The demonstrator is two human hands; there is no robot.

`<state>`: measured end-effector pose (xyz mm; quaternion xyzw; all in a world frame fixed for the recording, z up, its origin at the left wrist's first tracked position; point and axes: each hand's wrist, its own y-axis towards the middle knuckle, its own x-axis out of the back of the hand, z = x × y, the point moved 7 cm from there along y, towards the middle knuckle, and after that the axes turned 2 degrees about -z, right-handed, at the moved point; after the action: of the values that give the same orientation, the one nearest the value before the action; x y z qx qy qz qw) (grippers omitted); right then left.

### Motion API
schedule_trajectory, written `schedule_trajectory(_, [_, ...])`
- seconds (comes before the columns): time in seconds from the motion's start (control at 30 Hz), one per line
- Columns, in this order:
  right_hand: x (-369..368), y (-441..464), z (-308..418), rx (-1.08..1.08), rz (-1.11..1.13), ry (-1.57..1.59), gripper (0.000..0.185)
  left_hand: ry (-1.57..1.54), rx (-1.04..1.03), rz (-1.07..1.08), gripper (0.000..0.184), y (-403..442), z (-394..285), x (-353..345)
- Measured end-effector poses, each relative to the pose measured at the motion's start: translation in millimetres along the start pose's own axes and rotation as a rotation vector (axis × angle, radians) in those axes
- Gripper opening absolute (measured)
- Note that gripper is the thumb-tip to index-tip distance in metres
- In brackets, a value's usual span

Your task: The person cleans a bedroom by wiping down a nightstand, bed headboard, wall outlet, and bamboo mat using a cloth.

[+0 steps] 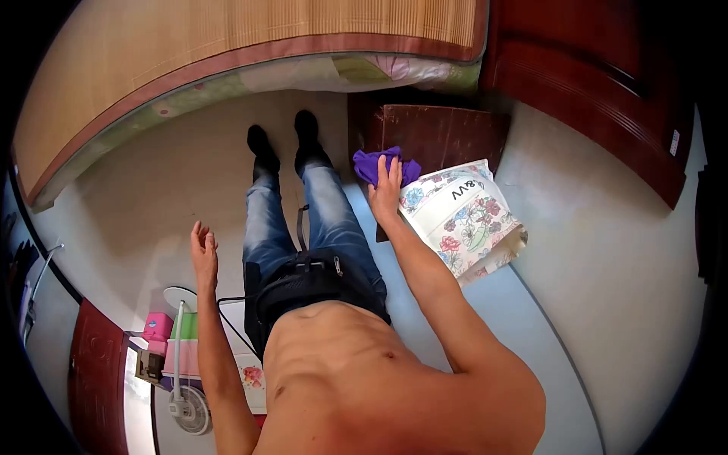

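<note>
A bunched purple cloth [366, 164] lies against the top of a dark red wooden cabinet or low table [447, 136]. My right hand [385, 186] is over the cloth, fingers pressed onto it and gripping it, with folds showing on both sides. Right beside that hand is a white paper-like bag [466, 216] with a floral print and black lettering, tilted at the furniture's near corner. Out to the left, my left hand [203, 254] hangs in the air with its fingers loosely bent and apart. It holds nothing.
A bed with a bamboo mat [250, 30] runs along the far side. Dark red wooden furniture [584, 83] stands at the upper right. At the lower left are a white fan [189, 409], pink boxes [157, 326] and a red door [97, 371].
</note>
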<state>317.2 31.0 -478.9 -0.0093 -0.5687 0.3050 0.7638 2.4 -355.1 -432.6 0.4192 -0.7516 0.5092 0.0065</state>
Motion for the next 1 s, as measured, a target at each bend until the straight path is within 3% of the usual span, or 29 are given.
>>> schedule_trajectory(0.07, [0.8, 11.7, -10.2, -0.018, 0.030, 0.079, 0.063, -0.014, 0.003, -0.029, 0.051, -9.7, 16.0, 8.2])
schedule_trajectory(0.1, [27.9, 25.1, -3.4, 0.039, -0.085, 0.276, 0.047, -0.015, -0.031, -0.073, 0.048, -18.2, 23.9, 14.2])
schedule_trajectory(0.2, [66.3, 75.5, -10.8, -0.006, -0.286, 0.284, 0.045, 0.017, -0.029, -0.124, 0.041, -50.1, 31.6, 34.0])
schedule_trajectory(0.27, [64.2, 113.4, -28.7, 0.069, -0.286, 0.176, 0.043, 0.036, -0.040, -0.172, 0.043, -64.3, 57.6, 52.0])
schedule_trajectory(0.33, [37.6, 103.9, -33.3, -0.038, -0.246, -0.024, 0.042, -0.025, 0.028, -0.268, 0.042, -89.9, 80.7, 71.7])
schedule_trajectory(0.4, [9.8, 76.2, -5.9, 0.112, -0.301, -0.227, 0.044, -0.032, 0.042, -0.353, 0.042, -107.8, 124.3, 86.2])
schedule_trajectory(0.47, [-2.1, 60.0, 22.2, 0.121, -0.096, -0.195, 0.048, -0.068, 0.075, -0.410, 0.042, -126.3, 164.0, 95.9])
schedule_trajectory(0.53, [-14.8, 55.6, 42.1, 0.153, 0.298, -0.005, 0.043, -0.142, 0.113, -0.457, 0.041, -144.5, 191.6, 93.6])
schedule_trajectory(0.67, [-8.4, 36.7, 125.4, 0.234, 0.348, -0.108, 0.040, -0.246, 0.161, -0.591, 0.040, -174.7, 238.2, 83.9])
schedule_trajectory(0.73, [-13.5, 27.4, 168.1, 0.157, 0.375, -0.039, 0.040, -0.317, 0.198, -0.650, 0.039, -178.6, 273.9, 77.0])
schedule_trajectory(0.8, [-36.0, 27.5, 198.5, 0.158, 0.477, 0.247, 0.038, -0.415, 0.251, -0.692, 0.038, -190.4, 318.8, 62.9])
schedule_trajectory(0.87, [-43.1, 11.6, 267.9, 0.278, 0.462, 0.226, 0.037, -0.536, 0.315, -0.724, 0.038, -187.3, 362.6, 54.8])
schedule_trajectory(0.9, [-31.0, -22.6, 324.8, 0.309, 0.469, 0.113, 0.034, -0.675, 0.322, -0.750, 0.041, -191.1, 382.4, 50.6])
schedule_trajectory(1.0, [-71.8, -43.1, 394.2, 0.411, 0.675, 0.192, 0.032, -1.060, 0.473, -0.843, 0.044, -223.0, 410.4, 43.5])
